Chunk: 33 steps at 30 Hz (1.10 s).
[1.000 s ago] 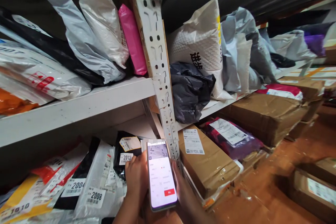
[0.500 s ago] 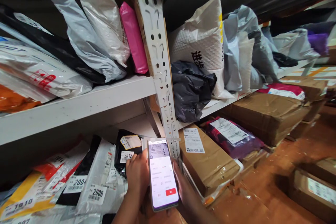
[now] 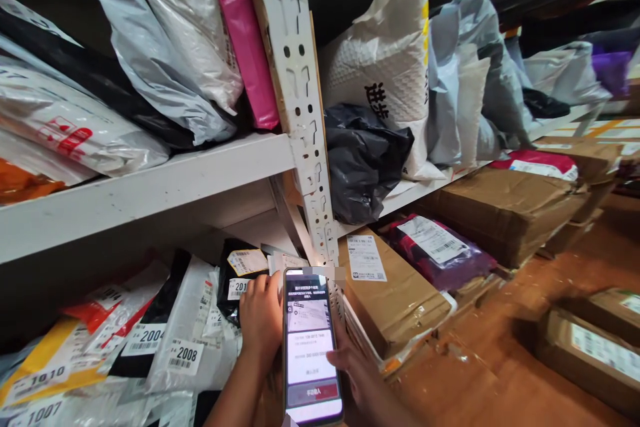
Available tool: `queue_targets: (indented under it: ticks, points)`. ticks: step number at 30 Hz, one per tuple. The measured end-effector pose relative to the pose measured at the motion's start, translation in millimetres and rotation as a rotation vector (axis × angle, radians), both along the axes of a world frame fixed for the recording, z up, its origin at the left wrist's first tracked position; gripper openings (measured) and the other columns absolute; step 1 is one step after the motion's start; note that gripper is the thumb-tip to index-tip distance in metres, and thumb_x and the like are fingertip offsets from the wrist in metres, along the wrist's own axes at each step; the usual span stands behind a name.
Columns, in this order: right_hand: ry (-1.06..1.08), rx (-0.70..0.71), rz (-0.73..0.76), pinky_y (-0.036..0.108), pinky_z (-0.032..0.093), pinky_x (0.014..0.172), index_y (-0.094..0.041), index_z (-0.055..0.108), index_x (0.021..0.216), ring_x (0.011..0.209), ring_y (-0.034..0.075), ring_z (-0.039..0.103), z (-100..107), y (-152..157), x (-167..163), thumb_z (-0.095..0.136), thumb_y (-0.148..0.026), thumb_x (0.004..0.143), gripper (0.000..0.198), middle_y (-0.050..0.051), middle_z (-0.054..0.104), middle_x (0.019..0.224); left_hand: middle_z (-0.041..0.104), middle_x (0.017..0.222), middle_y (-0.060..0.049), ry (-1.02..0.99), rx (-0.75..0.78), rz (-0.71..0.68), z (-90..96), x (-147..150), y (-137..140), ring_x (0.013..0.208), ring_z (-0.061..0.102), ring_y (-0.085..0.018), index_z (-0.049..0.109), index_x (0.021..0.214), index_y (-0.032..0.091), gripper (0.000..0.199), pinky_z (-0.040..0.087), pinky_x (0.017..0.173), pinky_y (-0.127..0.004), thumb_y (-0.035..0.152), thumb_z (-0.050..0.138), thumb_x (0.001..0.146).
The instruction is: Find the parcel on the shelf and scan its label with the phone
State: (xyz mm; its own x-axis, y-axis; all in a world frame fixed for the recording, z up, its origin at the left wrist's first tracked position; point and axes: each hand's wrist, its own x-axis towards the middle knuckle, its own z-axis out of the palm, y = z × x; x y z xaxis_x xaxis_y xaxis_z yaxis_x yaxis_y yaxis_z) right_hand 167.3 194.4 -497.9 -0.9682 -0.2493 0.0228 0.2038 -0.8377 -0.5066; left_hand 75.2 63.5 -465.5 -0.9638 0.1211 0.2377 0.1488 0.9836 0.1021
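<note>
Phone upright at bottom centre, screen lit, clamped in right hand from the right edge, just in front of the white shelf post. Starting far left on the lower shelf: numbered parcels lying overlapped, four tags readable, namely 1010, 1007, 2004 and 2008. Next along, black parcel with a tag partly covered, touched by left hand, fingers curled against it; whether actually gripped or only resting, cannot tell. Above, on the white shelf board, soft mailers leaning on one another, among them one pink mailer against the post. Right of the post: one white woven sack with black lettering, one crumpled black bag beneath it, grey bags further along. Lower right: one labelled cardboard box just beside the phone, one purple wrapped parcel next to it, more boxes beyond on the brown floor. Likely risks, judging from the layout: phone slipping from a one-handed side grip; lens catching two neighbouring labels at once, given how tightly tags crowd together; stacked slippery mailers sliding off if the black parcel gets tugged out.
</note>
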Motion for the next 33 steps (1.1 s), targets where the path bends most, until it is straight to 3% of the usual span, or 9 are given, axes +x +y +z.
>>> queue_targets:
  ticks: [3, 8, 16, 21, 28, 33]
  points:
    - [-0.012, 0.067, -0.031, 0.045, 0.041, 0.098, -0.028, 0.058, 0.116, 0.112, 0.030, 0.060, -2.3, -3.2, 2.2, 0.071, -0.038, 0.074, 0.046, 0.008, 0.069, 0.115, 0.061, 0.113, -0.009, 0.027, 0.020, -0.012, 0.6, 1.2, 0.5, 0.106, 0.050, -0.028, 0.055, 0.128, 0.019, 0.038, 0.038, 0.089, -0.038, 0.024, 0.044, 0.092]
    - [-0.033, 0.116, -0.043, 0.043, 0.042, 0.096, -0.030, 0.056, 0.119, 0.108, 0.028, 0.063, -7.8, -7.4, 2.9, 0.074, -0.044, 0.075, 0.050, 0.006, 0.069, 0.116, 0.062, 0.113, -0.009, 0.059, 0.023, -0.030, 2.2, 6.1, 0.2, 0.106, 0.050, -0.028, 0.056, 0.126, 0.020, 0.036, 0.040, 0.089, -0.039, 0.024, 0.045, 0.092]
    - [0.057, 0.163, 0.001, 0.035, 0.043, 0.086, -0.025, 0.044, 0.125, 0.104, 0.025, 0.063, -9.3, -4.2, 9.2, 0.073, -0.023, 0.065, 0.066, 0.005, 0.069, 0.115, 0.062, 0.118, -0.009, 0.080, 0.051, -0.024, 7.5, 13.5, -3.9, 0.110, 0.051, -0.027, 0.056, 0.126, 0.021, 0.037, 0.040, 0.095, -0.041, 0.022, 0.051, 0.090]
    - [0.015, 0.173, 0.170, 0.035, 0.043, 0.080, -0.027, 0.026, 0.133, 0.106, 0.026, 0.063, 5.6, 5.0, 15.8, 0.055, -0.007, 0.051, 0.090, 0.003, 0.069, 0.116, 0.063, 0.116, -0.008, 0.120, 0.038, -0.056, 6.3, 16.0, -7.3, 0.107, 0.053, -0.026, 0.056, 0.128, 0.021, 0.042, 0.042, 0.093, -0.041, 0.014, 0.048, 0.087]
    - [0.100, 0.298, 0.228, 0.038, 0.042, 0.085, -0.030, 0.025, 0.136, 0.102, 0.027, 0.065, 8.1, 13.7, 22.4, 0.057, -0.008, 0.054, 0.091, 0.001, 0.069, 0.112, 0.064, 0.118, -0.008, 0.102, 0.047, -0.060, 9.4, 19.1, -7.1, 0.107, 0.052, -0.026, 0.056, 0.128, 0.021, 0.044, 0.040, 0.094, -0.040, 0.012, 0.049, 0.086]
    - [0.157, 0.296, 0.176, 0.040, 0.044, 0.087, -0.028, 0.025, 0.134, 0.102, 0.027, 0.065, 10.0, 11.7, 25.5, 0.067, -0.018, 0.061, 0.084, 0.005, 0.067, 0.115, 0.063, 0.119, -0.008, 0.089, 0.025, -0.038, 12.4, 21.6, -6.4, 0.110, 0.052, -0.027, 0.057, 0.127, 0.020, 0.043, 0.040, 0.095, -0.042, 0.011, 0.046, 0.087]
